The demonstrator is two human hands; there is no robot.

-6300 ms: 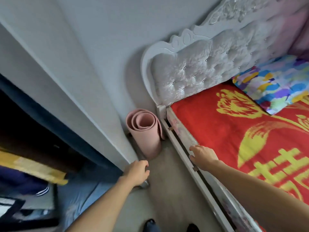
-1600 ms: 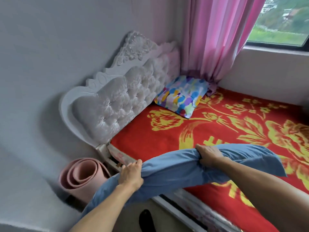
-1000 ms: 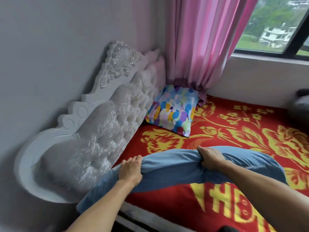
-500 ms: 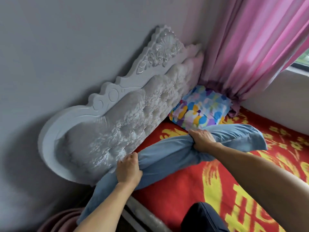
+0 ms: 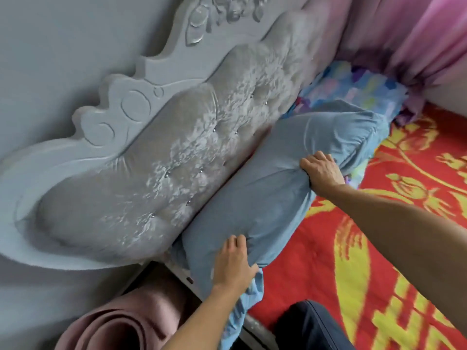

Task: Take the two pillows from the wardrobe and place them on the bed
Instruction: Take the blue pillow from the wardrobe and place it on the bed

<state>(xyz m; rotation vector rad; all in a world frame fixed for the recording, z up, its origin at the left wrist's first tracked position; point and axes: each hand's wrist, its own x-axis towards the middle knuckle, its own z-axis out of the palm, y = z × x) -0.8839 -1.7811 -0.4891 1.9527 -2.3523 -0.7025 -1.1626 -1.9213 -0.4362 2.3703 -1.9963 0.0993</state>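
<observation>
- Now lying along the foot of the headboard (image 5: pixel 156 157): blue pillow (image 5: pixel 273 188), on the bed (image 5: pixel 379 248), far end touching the patterned pillow (image 5: pixel 364 87).
- Left hand (image 5: pixel 233 261) pinching the near end, fingers curled into the cloth; right hand (image 5: pixel 322 173) closed on a bunch of cover at the middle.
- Soft and light by the look: sags and creases around both grips, folds at the far end.
- Loose cover trailing off the near edge past the bed frame; likely to slide on its filling, so grip through to the stuffing, not cloth alone.
- Best held at two points well apart, as now; held by one end, would droop.
- Not fragile, not slippery; safe to press or pat flat.
- Rolled pink mat (image 5: pixel 121 327) on the floor, near left, clear of the pillow.
- Both pillows on the bed, judging by this; only straightening left.
</observation>
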